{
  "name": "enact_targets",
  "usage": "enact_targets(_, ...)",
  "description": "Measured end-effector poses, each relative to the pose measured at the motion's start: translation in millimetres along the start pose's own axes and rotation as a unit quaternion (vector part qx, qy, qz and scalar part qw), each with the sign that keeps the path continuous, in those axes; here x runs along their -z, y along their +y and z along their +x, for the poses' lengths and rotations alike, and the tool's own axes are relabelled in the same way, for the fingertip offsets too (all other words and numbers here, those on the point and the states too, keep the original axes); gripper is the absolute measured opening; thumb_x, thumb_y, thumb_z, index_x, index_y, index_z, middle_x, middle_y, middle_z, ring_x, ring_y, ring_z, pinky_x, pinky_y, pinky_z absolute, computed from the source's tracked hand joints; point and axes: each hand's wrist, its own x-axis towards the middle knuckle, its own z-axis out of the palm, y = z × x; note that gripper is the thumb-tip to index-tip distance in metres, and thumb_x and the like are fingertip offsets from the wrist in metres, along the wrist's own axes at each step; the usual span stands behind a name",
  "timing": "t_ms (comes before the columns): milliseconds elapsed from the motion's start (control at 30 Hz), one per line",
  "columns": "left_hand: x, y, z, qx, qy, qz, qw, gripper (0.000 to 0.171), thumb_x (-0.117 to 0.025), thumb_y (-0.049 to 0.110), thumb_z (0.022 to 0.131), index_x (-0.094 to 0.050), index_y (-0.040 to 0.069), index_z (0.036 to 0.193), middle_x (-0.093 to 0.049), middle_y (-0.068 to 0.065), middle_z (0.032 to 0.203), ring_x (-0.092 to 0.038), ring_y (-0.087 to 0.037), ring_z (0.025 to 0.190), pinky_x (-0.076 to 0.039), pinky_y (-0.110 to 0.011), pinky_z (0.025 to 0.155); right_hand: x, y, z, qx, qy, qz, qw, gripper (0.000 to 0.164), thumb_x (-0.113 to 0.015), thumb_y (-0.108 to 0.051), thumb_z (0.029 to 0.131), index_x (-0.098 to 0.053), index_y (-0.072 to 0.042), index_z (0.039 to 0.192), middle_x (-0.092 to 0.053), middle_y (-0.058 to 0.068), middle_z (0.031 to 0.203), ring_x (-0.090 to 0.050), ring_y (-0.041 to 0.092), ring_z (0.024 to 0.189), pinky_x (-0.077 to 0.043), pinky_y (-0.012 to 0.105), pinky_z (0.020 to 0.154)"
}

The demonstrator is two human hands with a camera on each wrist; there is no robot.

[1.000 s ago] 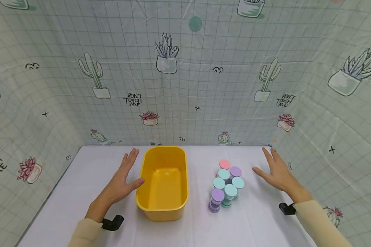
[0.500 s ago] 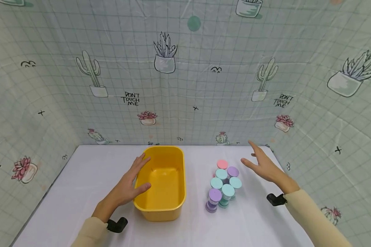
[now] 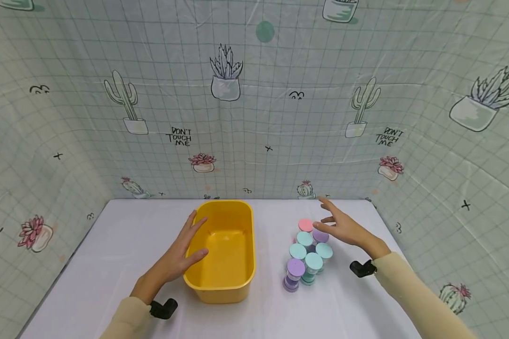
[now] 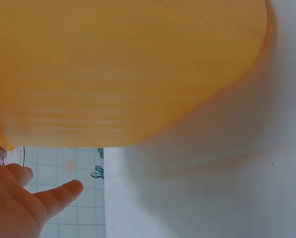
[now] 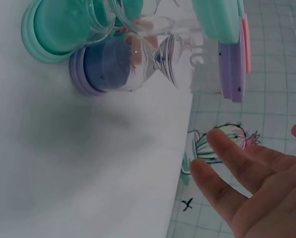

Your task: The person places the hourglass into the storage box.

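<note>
Layout at the outset of handling. The yellow bin [image 3: 225, 294], reference for all positions, shows its bare inner floor; no timer lies within it. To its right, well apart from its wall, the sand timers [image 3: 313, 261] stand upright in a close group on the counter [image 3: 267, 315]; at least seven lids are visible: four teal, two purple, one pink. The pink-lidded timer [image 3: 305, 225] is level with the bin's far half, the front purple-lidded timer [image 3: 295, 268] with its near half. Left hand [image 3: 174, 259]: at the bin's left rim, fingers spread, thumb reaching over the edge; firm contact cannot be told. Right hand [image 3: 345, 228]: to the right of the bin, beside the group's far part, fingers spread and holding nothing; the right wrist view shows a gap between fingertips and lids. Stage, as judged: nothing appears completed; no timer is gripped or lifted, and the whole group is left to handle.
</note>
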Motion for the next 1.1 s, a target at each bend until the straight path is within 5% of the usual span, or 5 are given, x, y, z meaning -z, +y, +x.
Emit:
enact_targets(233, -2.9, -2.5, -1.9, 0.005, -0.004, -0.014, 0.9999, 0.078, -0.063, 0.037, 0.097, -0.029, 0.013, 0.163, 0.004, -0.018, 0.174, -0.009, -0.053, 0.156, -0.019, -0.082, 0.112, -16, 2, 9, 0.002, -0.042, 0.038, 0.998, 0.085, -0.065, -0.044, 0.097, -0.022, -0.012, 0.163, -0.037, 0.031, 0.159, -0.057, 0.050, 0.130, -0.061, 0.051, 0.089)
enact_targets(533, -6.3, -4.9, -1.4, 0.011, 0.007, -0.032, 0.9994, 0.075, -0.064, 0.029, 0.096, -0.032, 0.011, 0.161, 0.003, -0.017, 0.174, -0.006, -0.052, 0.157, -0.016, -0.079, 0.114, -22, 4, 21, 0.038, -0.073, 0.050, 0.995, 0.061, -0.063, -0.031, 0.099, -0.045, -0.006, 0.153, -0.050, 0.030, 0.150, -0.063, 0.044, 0.124, -0.052, 0.059, 0.103)
enact_targets(800, -7.8, -8.9, 0.8, 0.012, 0.010, -0.066, 0.9977, 0.069, -0.063, 0.027, 0.096, -0.035, 0.013, 0.158, 0.007, -0.012, 0.174, -0.001, -0.049, 0.158, -0.013, -0.077, 0.117, -24, 0, 30, 0.049, -0.081, 0.030, 0.995, 0.053, -0.065, -0.025, 0.096, -0.056, -0.001, 0.143, -0.062, 0.018, 0.135, -0.059, 0.023, 0.106, -0.051, 0.037, 0.088)
enact_targets(1100, -5.3, -6.8, 0.4, 0.012, 0.004, -0.076, 0.9970, 0.075, -0.063, 0.027, 0.096, -0.029, 0.015, 0.161, 0.009, -0.008, 0.175, 0.000, -0.049, 0.158, -0.014, -0.075, 0.117, -22, -5, 34, 0.021, -0.093, 0.022, 0.995, 0.049, -0.063, -0.029, 0.095, -0.060, -0.002, 0.136, -0.063, 0.014, 0.130, -0.060, 0.027, 0.113, -0.052, 0.046, 0.096)
